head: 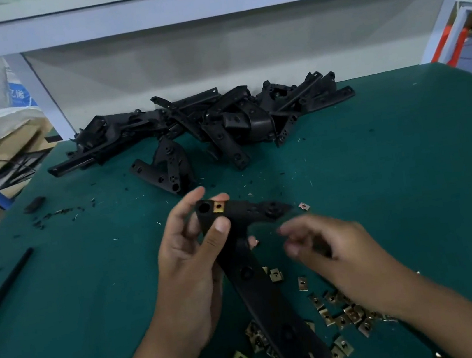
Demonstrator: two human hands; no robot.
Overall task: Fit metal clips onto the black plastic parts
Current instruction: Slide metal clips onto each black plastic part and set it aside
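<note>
head view: only one camera, looks down at both hands over green desk (408, 153).
left hand (191, 256): grips the black plastic part (251, 271) near its top end, thumb pressed on the front face, fingers wrapped behind; part is tilted up toward the camera, probably so the clip seat faces the person.
fitted clip (218, 208): brass-coloured, sits on the part's top corner just beside a round hole; likely already seated.
right hand (331, 250): blurred, fingers loosely curled, just right of the part, not touching it; cannot tell if it pinches a clip.
loose metal clips (340, 313): scattered on desk under and beside the right wrist, close at hand for quick picking.
stray clip (303, 206): lies alone by the part's side tab.
pile of black parts (205, 122): heaped at desk's far edge, well apart from the hands; probably the stock waiting.
stage: judged mid-part, more seats likely left along the long arm.
</note>
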